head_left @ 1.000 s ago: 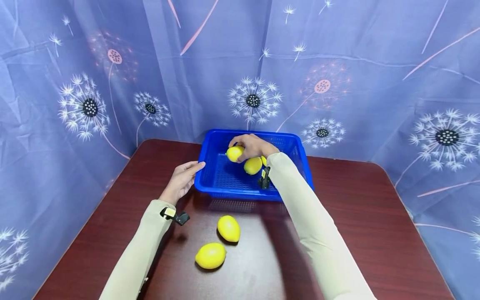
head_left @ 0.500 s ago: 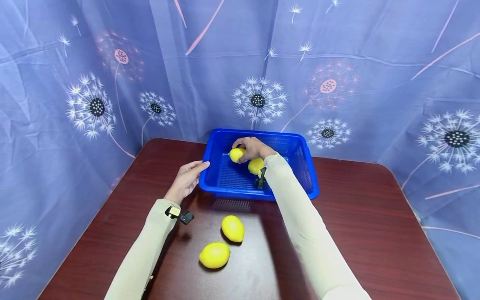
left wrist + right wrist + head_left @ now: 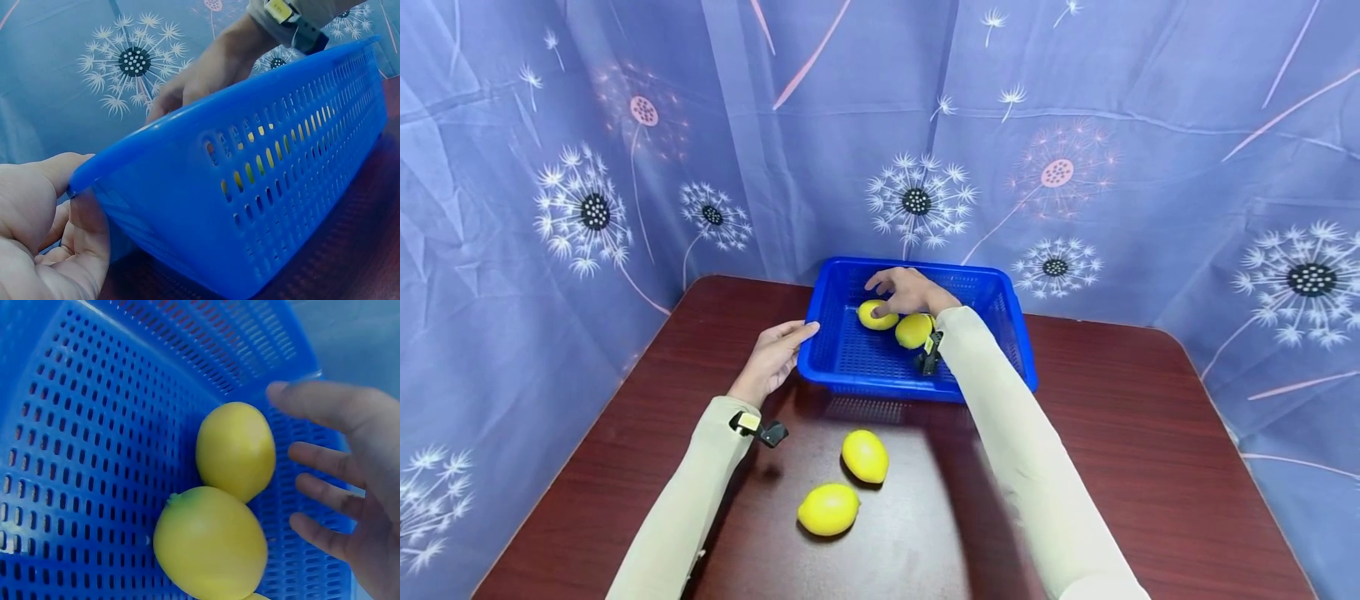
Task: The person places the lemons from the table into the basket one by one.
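Observation:
My left hand (image 3: 769,360) pinches the left rim of a blue plastic basket (image 3: 887,388), thumb on top and fingers beneath; the left wrist view shows this grip closely. Over the inside of the basket is my right hand (image 3: 906,292). In the right wrist view its fingers (image 3: 325,497) are spread and hold nothing, a little apart from a lemon (image 3: 235,451) on the basket floor. A second lemon (image 3: 211,544) touches that one, and a sliver of a third shows at the bottom edge. My right wrist partly hides this third lemon in the head view.
Two more lemons, a nearer one (image 3: 829,509) and a farther one (image 3: 865,457), lie on the dark red-brown table (image 3: 1120,433) in front of the basket. A blue curtain (image 3: 820,167) with dandelion prints hangs close behind the basket and along the sides.
My right hand has let go of the lemon it held and risen slightly, its fingers spreading. That lemon now lies in the basket. The left hand keeps its grip on the rim.

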Action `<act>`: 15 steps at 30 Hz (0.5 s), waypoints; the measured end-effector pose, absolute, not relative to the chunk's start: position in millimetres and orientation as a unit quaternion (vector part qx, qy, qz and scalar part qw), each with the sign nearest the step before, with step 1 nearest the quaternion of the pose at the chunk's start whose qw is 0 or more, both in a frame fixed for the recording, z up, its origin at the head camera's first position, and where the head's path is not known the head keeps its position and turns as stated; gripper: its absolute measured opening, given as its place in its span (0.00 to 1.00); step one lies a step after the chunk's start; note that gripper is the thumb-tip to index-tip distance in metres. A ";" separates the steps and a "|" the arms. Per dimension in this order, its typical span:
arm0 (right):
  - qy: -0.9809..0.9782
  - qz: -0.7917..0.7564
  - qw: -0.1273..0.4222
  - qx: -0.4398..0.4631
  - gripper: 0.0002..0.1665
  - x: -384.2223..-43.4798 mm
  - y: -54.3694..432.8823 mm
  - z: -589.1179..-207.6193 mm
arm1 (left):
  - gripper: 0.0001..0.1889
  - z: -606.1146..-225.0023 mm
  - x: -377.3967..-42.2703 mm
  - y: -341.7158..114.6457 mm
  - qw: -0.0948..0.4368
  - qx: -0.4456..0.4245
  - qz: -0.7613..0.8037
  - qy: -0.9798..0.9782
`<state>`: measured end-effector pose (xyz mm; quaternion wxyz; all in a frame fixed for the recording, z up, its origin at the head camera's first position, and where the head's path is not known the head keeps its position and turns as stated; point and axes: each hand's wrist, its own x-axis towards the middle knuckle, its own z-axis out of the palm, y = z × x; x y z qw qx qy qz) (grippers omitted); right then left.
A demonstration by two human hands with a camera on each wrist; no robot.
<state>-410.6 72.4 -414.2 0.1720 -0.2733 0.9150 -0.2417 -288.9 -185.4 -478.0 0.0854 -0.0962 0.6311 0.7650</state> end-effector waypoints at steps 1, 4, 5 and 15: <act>0.912 -0.252 0.171 -0.273 0.34 -408.3 74.6 -411.5 | 0.24 -477.9 -289.3 -185.1 0.087 -0.095 0.766 0.630; 0.906 -0.277 0.152 -0.283 0.31 -398.0 80.5 -404.0 | 0.23 -478.2 -289.7 -184.9 0.090 -0.096 0.767 0.628; 0.903 -0.286 0.143 -0.286 0.30 -393.3 82.0 -401.1 | 0.22 -478.2 -289.5 -184.6 0.090 -0.098 0.766 0.629; 0.885 -0.346 0.003 -0.313 0.25 -314.9 91.7 -373.1 | 0.20 -477.5 -288.1 -183.5 0.081 -0.106 0.774 0.619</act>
